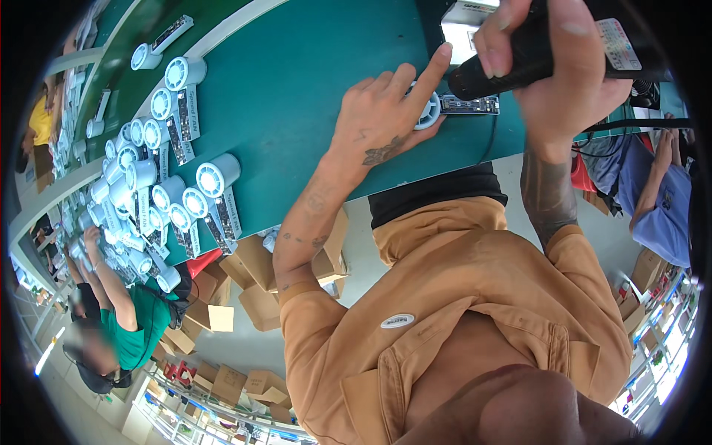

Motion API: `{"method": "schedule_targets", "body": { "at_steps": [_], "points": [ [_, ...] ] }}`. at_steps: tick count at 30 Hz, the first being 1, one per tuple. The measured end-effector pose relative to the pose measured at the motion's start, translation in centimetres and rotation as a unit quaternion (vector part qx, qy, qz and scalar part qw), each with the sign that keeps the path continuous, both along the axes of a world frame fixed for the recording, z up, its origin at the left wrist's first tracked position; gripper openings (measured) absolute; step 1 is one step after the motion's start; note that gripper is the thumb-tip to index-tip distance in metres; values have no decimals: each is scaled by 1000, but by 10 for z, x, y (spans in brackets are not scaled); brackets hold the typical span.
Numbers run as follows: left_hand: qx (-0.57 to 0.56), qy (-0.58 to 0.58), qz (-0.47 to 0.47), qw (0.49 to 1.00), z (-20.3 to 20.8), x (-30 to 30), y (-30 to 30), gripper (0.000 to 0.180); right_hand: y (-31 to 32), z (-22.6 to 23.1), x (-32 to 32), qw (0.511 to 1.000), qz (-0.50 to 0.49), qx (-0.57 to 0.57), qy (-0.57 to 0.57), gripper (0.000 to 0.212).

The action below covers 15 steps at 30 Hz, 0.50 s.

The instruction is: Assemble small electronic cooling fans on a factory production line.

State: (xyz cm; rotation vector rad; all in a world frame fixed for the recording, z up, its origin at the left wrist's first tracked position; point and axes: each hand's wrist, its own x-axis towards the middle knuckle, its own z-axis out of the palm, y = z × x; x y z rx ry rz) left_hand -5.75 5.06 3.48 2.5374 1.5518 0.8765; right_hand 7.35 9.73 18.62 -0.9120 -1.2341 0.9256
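My left hand (393, 111) steadies a small white handheld fan (428, 111) on the green table, thumb and fingers around its round head and the index finger stretched out. The fan's handle lies uncovered, with a narrow circuit board (471, 104) showing in it. Just above that board, my right hand (564, 81) grips a thick black tool that looks like an electric screwdriver (519, 55), with a pale label on its side. The tool's rounded front end points left, close to the fan head; its bit is not visible.
Many similar fans (215, 176) with bare boards crowd the table's left side. A white box (460, 37) stands at the far edge. A black cable (638, 124) runs at right. Co-workers sit at left (141, 326) and right (660, 200). Cardboard boxes (259, 297) lie below the table.
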Motion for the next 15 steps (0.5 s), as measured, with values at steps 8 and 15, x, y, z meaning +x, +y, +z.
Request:
{"method": "schedule_targets", "body": {
  "at_steps": [8,15],
  "points": [
    [14,6,-2,1000,0,1,2,88,7,-14,6,999,38,19,-18,28],
    [11,17,-4,1000,-1,-2,0,87,2,-10,6,998,56,-2,42,22]
  ]
}}
